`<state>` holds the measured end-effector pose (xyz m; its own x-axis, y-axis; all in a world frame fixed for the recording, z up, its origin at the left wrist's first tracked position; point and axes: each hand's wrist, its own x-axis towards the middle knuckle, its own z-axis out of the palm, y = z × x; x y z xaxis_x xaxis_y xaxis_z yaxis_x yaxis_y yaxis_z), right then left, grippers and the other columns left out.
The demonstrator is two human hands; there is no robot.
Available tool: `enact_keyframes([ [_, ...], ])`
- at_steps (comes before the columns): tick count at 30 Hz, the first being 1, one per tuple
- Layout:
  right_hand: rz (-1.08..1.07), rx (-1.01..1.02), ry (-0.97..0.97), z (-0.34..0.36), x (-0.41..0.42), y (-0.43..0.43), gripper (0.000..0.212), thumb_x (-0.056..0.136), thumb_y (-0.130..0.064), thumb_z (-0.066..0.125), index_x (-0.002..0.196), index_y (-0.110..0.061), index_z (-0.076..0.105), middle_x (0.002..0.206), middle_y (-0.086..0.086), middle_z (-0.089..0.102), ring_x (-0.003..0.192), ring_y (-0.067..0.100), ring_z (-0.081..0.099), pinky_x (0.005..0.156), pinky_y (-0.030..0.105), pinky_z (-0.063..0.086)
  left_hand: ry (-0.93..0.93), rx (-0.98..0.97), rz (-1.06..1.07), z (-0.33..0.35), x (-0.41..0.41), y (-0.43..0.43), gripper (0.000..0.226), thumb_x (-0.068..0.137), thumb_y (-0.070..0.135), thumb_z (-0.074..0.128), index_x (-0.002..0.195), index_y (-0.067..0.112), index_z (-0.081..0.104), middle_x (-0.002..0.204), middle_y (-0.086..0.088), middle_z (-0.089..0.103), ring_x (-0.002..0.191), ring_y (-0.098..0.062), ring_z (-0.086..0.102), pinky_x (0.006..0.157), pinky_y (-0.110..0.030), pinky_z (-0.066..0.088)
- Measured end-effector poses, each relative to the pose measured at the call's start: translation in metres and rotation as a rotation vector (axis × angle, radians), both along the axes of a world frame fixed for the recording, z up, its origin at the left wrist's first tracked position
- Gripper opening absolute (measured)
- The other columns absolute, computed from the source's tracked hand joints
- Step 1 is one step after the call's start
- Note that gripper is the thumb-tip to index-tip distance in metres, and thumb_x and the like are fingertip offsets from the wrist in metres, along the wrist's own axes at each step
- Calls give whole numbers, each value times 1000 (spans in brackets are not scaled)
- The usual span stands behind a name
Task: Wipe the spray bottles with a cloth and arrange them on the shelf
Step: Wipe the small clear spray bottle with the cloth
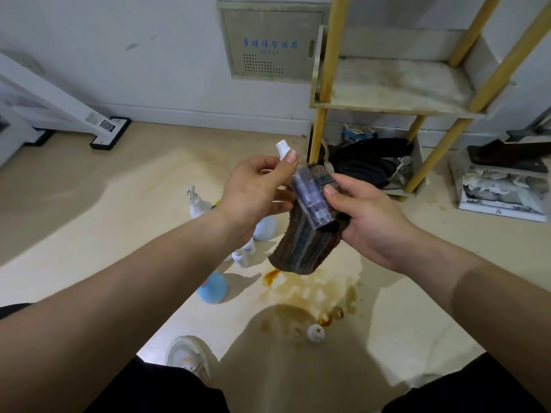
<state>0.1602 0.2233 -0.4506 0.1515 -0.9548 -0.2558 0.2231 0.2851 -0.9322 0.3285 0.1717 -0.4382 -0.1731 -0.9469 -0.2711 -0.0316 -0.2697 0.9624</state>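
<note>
We find the clear spray bottle [308,192] held in the air, tilted, cap up, in front of the shelf [396,84] and below its board. Risk, in our judgement: rubbing could work it out of the thin pinch and drop it among the other bottles [212,289] on the floor. The left hand [256,189] pinches its neck. The right hand [369,216], fingers curled, grips the striped cloth [301,248] against its body.

Single head-worn view, forward and down, close above the hands [310,204]
</note>
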Motion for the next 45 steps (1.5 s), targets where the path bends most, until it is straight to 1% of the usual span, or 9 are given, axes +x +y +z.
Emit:
enact_keyframes([
  [6, -50, 16, -84, -4, 1, 1, 31, 106, -7, 40, 130, -7, 59, 113, 12, 70, 99, 22, 70, 82, 35, 59, 98, -71, -13, -10, -2, 15, 19, 98, 1, 60, 116, 2, 66, 107, -20, 72, 88, -24, 73, 81, -29, 60],
  [22, -125, 0, -30, -4, 9, 9, 35, 107, -8, 35, 131, -15, 60, 120, 15, 70, 114, 33, 66, 94, 49, 56, -75, -239, -130, -13, -9, 28, 30, 98, 15, 65, 127, 13, 64, 116, -6, 71, 104, -22, 71, 90, -46, 60],
  [27, -115, -40, -64, 1, 12, 9, 40, 104, -1, 35, 129, -17, 62, 118, 12, 72, 112, 31, 67, 96, 50, 54, -101, -243, -18, -9, -12, 27, 25, 97, 16, 66, 122, 13, 67, 110, -7, 71, 97, -20, 71, 79, -41, 63],
  [31, -78, -156, 100, -3, 19, 13, 45, 106, -3, 38, 141, -27, 50, 129, -3, 67, 120, 12, 63, 103, 39, 50, -76, -230, 67, -5, -13, 25, 30, 90, 17, 74, 118, 11, 65, 106, -9, 69, 80, -24, 71, 69, -33, 62],
  [35, -55, -238, 263, -13, 24, 18, 56, 105, -7, 43, 153, -34, 34, 146, -13, 53, 134, 4, 50, 114, 40, 40, -58, -216, 71, -6, -10, 24, 37, 84, 17, 80, 113, 16, 57, 102, -6, 66, 75, -13, 68, 64, -29, 60],
  [37, -76, -231, 219, -10, 24, 18, 50, 105, -4, 42, 144, -35, 44, 139, -9, 60, 127, 7, 57, 107, 37, 47, -42, -200, 55, -7, -8, 23, 38, 84, 19, 80, 111, 18, 54, 104, -8, 67, 75, -10, 68, 61, -26, 58],
  [40, -130, -186, 71, 1, 18, 14, 42, 104, 2, 38, 138, -17, 54, 124, 5, 70, 113, 18, 68, 88, 33, 58, -119, -251, 20, -11, -4, 20, 37, 83, 22, 83, 106, 24, 54, 103, -10, 69, 81, -20, 68, 65, -33, 59],
  [42, -199, -149, -22, 4, 12, 7, 39, 104, 2, 38, 137, -9, 54, 123, 14, 69, 112, 25, 68, 90, 41, 57, -165, -280, -20, -12, -2, 20, 36, 81, 20, 84, 106, 24, 57, 97, -11, 71, 83, -32, 69, 69, -44, 61],
  [45, -228, -72, -236, 5, 3, 1, 39, 105, -12, 38, 142, -8, 51, 133, 18, 63, 124, 32, 60, 103, 53, 49, -151, -271, -40, -11, 0, 21, 32, 82, 15, 83, 106, 22, 63, 90, -14, 73, 74, -28, 69, 60, -37, 59],
])
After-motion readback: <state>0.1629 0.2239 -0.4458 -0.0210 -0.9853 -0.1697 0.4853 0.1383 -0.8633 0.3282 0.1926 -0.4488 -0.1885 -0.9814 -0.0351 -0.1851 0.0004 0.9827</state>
